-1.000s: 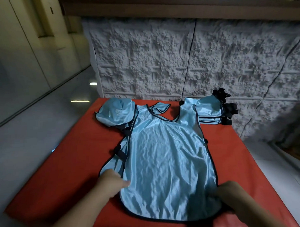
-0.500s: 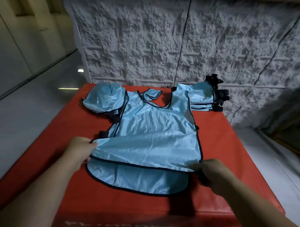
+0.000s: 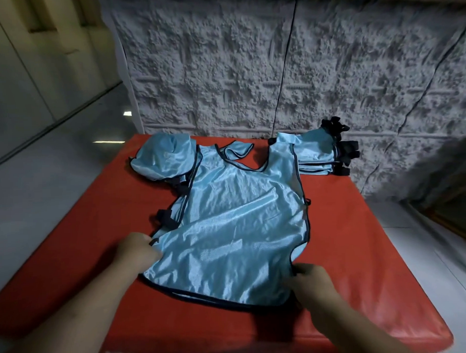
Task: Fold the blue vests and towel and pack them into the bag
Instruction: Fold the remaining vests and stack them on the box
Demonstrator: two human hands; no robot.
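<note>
A shiny light-blue vest (image 3: 236, 218) with dark trim lies spread on the red mat (image 3: 361, 251), neck toward the wall. My left hand (image 3: 138, 249) grips its lower left edge. My right hand (image 3: 313, 281) pinches its lower right corner. The front layer near the hem is lifted and rumpled, with the back hem showing beneath. A stack of folded blue vests (image 3: 318, 153) with black straps sits at the far right corner. A blue bundle (image 3: 164, 159), maybe the bag, lies at the far left corner.
A rough grey textured wall (image 3: 275, 69) rises right behind the mat. Pale tiled floor (image 3: 42, 183) lies to the left and right. The mat's front edge (image 3: 232, 345) is close to me.
The vest's bottom half was lifted and folded toward the neck half a second ago; now it is drawn back down toward me, with both hands nearer the hem.
</note>
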